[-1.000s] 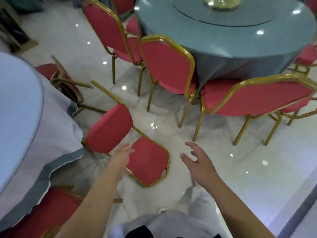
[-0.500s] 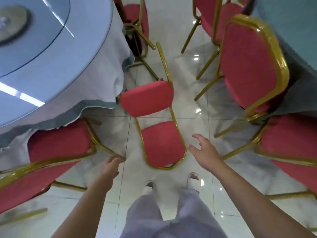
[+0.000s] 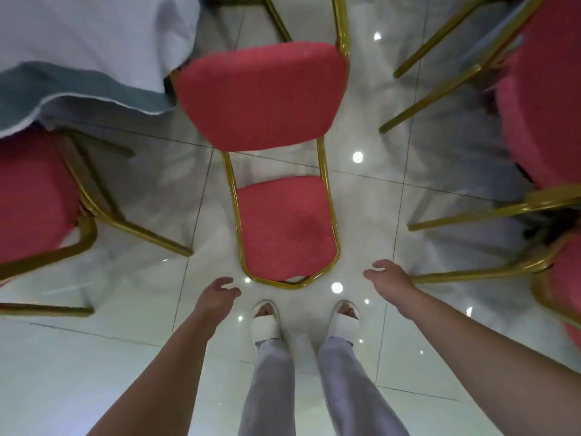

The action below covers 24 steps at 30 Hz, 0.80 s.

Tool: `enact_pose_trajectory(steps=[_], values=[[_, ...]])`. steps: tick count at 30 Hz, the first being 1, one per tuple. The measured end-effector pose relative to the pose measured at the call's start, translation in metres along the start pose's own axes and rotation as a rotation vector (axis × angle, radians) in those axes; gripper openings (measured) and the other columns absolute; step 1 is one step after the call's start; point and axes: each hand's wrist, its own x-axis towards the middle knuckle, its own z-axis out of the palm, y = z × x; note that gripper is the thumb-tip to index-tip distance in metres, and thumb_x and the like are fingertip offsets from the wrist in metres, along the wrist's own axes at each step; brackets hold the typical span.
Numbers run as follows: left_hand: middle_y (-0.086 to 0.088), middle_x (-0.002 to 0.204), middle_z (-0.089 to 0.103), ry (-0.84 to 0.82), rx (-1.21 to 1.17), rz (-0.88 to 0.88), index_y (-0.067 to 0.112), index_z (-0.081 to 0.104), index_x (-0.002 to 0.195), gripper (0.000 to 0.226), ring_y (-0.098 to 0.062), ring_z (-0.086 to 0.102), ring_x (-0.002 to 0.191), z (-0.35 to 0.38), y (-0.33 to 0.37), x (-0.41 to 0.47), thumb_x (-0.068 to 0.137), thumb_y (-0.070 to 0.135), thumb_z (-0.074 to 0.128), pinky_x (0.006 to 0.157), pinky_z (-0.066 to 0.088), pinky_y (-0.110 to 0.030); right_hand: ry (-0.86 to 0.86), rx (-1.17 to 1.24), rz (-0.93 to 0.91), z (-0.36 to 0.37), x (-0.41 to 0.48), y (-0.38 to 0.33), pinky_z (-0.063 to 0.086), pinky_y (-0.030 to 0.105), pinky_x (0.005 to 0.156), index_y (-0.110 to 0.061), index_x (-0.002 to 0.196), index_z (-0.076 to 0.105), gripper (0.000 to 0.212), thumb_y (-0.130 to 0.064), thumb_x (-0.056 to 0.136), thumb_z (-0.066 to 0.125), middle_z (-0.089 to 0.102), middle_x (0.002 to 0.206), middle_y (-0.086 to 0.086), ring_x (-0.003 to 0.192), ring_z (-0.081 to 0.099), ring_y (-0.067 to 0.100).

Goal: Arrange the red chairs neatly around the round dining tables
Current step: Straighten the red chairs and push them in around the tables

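Right at the person's feet, two white slippers (image 3: 265,322) stand side by side on the glossy tiled floor (image 3: 94,372), with pale grey trousers (image 3: 273,388) above them. Just ahead of the toes, both arms reach down. The left hand (image 3: 217,294) hangs with its fingers loosely curled, holding nothing. The right hand (image 3: 390,278) is empty too, its fingers slack and a little apart. Neither touches anything: each hovers just beside a corner of the gold top rail of the toppled red chair (image 3: 286,228), one hand on either side. That chair lies on its back on the tiles, its backrest pad flat and nearest the slippers, its seat pad standing up beyond it, and its gold legs pointing away.

Compared with half a second ago, the person has closed in. The chair looms larger, both slippers are in full view just short of its rail, and the tabletop has slipped out of sight, leaving only the cloth's lower edge. The chair itself lies as it did, and the hands flank it as before.

To the left, a neighbouring red chair (image 3: 34,196) stands near, its gold legs splayed toward the fallen one. On the right, a blurred red chair (image 3: 544,105) crowds in, its legs angled across the floor, and another chair's red corner (image 3: 566,278) shows below it. Farthest off, at the upper left, the white tablecloth (image 3: 78,42) with its grey-blue border hangs down, its hem just beside the fallen chair's seat.
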Motion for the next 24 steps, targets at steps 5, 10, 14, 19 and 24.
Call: enact_pose_trajectory(steps=[5, 10, 14, 19, 24], values=[[-0.009, 0.091, 0.068, 0.021, 0.018, -0.038, 0.017, 0.060, 0.127, 0.039, -0.021, 0.060, 0.074, 0.033, -0.022, 0.128, 0.089, 0.016, 0.068, 0.067, 0.046, -0.028, 0.001, 0.053, 0.110, 0.062, 0.120, 0.014, 0.043, 0.034, 0.096, -0.012, 0.145, 0.043, 0.059, -0.031, 0.093, 0.063, 0.052, 0.140, 0.013, 0.121, 0.054, 0.030], [-0.012, 0.104, 0.066, 0.059, -0.056, -0.018, 0.015, 0.045, 0.143, 0.063, -0.026, 0.061, 0.096, 0.069, -0.039, 0.245, 0.089, 0.029, 0.072, 0.090, 0.046, -0.036, -0.031, 0.207, 0.146, 0.107, 0.234, 0.019, 0.042, 0.038, 0.096, -0.016, 0.155, 0.026, 0.087, -0.044, 0.086, 0.072, 0.048, 0.145, 0.015, 0.127, 0.050, 0.031], [-0.013, 0.139, 0.055, 0.022, -0.241, -0.067, 0.017, 0.036, 0.149, 0.063, -0.029, 0.054, 0.123, 0.096, -0.053, 0.318, 0.095, 0.034, 0.063, 0.099, 0.041, -0.039, -0.076, 0.319, 0.158, 0.125, 0.310, 0.024, 0.035, 0.047, 0.105, -0.025, 0.159, 0.013, 0.100, -0.045, 0.083, 0.076, 0.038, 0.155, 0.008, 0.137, 0.041, 0.031], [0.007, 0.106, 0.068, -0.061, -0.388, -0.039, 0.023, 0.055, 0.131, 0.041, -0.013, 0.063, 0.096, 0.112, -0.063, 0.360, 0.095, 0.044, 0.058, 0.079, 0.047, -0.031, -0.218, 0.404, 0.181, 0.139, 0.357, 0.028, 0.051, 0.041, 0.087, -0.022, 0.146, 0.041, 0.067, -0.031, 0.087, 0.072, 0.058, 0.131, 0.000, 0.107, 0.058, 0.019], [-0.003, 0.127, 0.062, 0.013, -0.291, -0.084, 0.020, 0.048, 0.141, 0.058, -0.023, 0.059, 0.106, 0.084, -0.076, 0.316, 0.094, 0.054, 0.055, 0.084, 0.047, -0.039, -0.307, 0.234, 0.245, 0.120, 0.316, 0.034, 0.030, 0.046, 0.113, -0.025, 0.126, 0.055, 0.048, -0.037, 0.083, 0.074, 0.060, 0.114, -0.006, 0.107, 0.054, 0.020]])
